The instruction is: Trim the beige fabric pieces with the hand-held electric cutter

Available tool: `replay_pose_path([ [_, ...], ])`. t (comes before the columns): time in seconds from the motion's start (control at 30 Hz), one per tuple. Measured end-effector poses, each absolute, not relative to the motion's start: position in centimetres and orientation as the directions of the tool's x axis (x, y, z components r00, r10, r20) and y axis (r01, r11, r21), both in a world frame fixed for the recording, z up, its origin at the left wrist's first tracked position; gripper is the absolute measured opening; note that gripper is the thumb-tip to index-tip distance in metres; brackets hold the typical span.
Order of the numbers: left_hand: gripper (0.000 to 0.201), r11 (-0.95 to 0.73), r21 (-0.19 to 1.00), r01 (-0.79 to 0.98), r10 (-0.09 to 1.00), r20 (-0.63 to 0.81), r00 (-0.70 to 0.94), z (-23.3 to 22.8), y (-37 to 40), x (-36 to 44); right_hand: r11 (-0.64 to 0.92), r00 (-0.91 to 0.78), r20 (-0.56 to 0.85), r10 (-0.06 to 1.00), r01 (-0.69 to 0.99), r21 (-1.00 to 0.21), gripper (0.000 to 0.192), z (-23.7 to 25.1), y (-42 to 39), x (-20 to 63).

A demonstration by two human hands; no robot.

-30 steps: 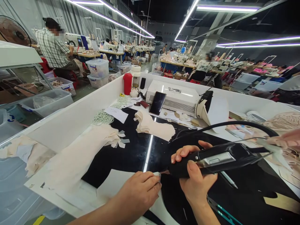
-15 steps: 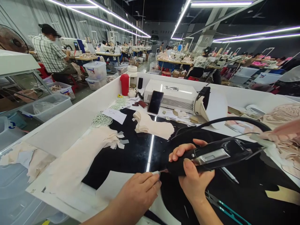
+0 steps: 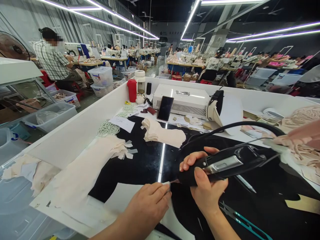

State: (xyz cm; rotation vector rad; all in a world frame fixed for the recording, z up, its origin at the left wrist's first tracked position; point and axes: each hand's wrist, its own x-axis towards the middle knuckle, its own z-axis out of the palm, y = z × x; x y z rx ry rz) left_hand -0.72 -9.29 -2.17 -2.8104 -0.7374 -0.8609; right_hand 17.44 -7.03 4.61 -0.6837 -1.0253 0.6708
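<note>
Both hands meet at the near edge of the black table (image 3: 140, 163). The right hand (image 3: 205, 186) wraps its fingers around a black handheld tool (image 3: 225, 165) (corded), tip down at a small pale fabric strip (image 3: 167, 183), which the left hand (image 3: 147, 206) pinches between narrowed fingertips.

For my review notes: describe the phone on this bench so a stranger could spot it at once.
Start at the white metal box with vent slots at the far side of the white-walled table. The phone leans against its front left corner, the only glossy black slab there, amid pale fabric scraps.
</note>
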Motion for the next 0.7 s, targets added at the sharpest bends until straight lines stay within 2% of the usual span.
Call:
replay_pose_path([
  [0.47, 0.033, -0.872, 0.023, 0.489, 0.414, 0.567, 0.712, -2.1, -9.2, -0.6, 0.64, 0.423, 0.522, 0.741, -0.208, -0.74, 0.04, 5.7, -7.0, 17.4],
  [0.7, 0.033, -0.877, 0.004, 0.481, 0.401, 0.559, 0.725, -2.7, -9.4, -0.7, 0.618, 0.383, 0.519, 0.764, -0.203, -0.759, 0.038, 4.9, -7.0, 17.3],
])
